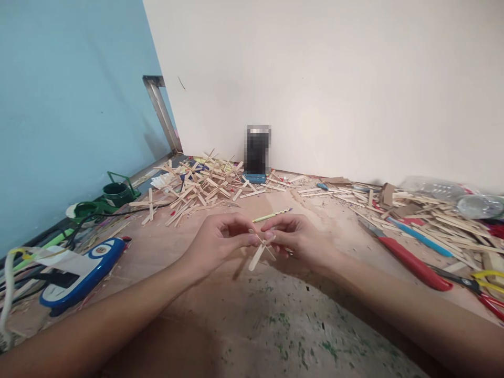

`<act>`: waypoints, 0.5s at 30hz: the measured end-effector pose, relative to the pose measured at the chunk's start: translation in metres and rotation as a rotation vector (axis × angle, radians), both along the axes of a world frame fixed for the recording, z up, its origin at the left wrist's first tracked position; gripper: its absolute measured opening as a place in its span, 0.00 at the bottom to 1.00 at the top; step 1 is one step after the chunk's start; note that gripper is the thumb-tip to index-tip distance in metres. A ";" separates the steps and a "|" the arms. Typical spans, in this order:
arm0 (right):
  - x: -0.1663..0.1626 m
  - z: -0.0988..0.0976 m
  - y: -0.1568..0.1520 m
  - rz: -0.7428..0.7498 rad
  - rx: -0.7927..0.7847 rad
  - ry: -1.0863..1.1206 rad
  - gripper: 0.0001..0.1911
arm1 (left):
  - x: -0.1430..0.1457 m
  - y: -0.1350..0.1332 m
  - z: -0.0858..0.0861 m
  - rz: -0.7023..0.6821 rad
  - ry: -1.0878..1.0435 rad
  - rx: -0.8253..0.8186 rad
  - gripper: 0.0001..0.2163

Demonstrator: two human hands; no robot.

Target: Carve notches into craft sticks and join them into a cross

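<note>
Crossed wooden craft sticks (258,257) form a small piece held over the middle of the table. My left hand (228,233) pinches this piece from the left, thumb and fingers closed on it. From the other side my right hand (293,233) grips it too, its fingertips almost meeting those of the left. The joint where the sticks cross is partly hidden by the fingers. Just beyond the hands lies a yellow-green pencil (271,215) with a dark tip.
A pile of crossed sticks (205,184) spreads at the back left. Loose sticks (425,210), a red-handled knife (413,260) and scissors (468,283) lie right. A blue-and-white device (86,278) sits left. A pixelated phone-like object (258,152) leans on the wall.
</note>
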State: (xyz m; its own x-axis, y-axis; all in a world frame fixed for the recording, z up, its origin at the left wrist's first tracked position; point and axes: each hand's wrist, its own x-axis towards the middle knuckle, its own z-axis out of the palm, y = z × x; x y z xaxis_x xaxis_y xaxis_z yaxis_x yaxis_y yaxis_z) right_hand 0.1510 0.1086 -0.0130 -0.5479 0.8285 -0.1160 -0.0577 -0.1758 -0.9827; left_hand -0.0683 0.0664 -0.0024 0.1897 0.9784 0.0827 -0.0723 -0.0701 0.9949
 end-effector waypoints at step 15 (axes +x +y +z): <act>0.011 0.009 -0.001 0.419 -0.181 0.059 0.24 | 0.002 -0.001 -0.003 -0.069 -0.108 -0.085 0.18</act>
State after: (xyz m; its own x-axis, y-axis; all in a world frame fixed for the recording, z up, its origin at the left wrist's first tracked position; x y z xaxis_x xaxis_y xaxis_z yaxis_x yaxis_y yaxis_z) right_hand 0.1624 0.1072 -0.0036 -0.8415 0.5030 -0.1974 0.0004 -0.3647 -0.9311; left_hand -0.0662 0.0655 -0.0056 0.2516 0.9675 0.0238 -0.1807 0.0228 0.9833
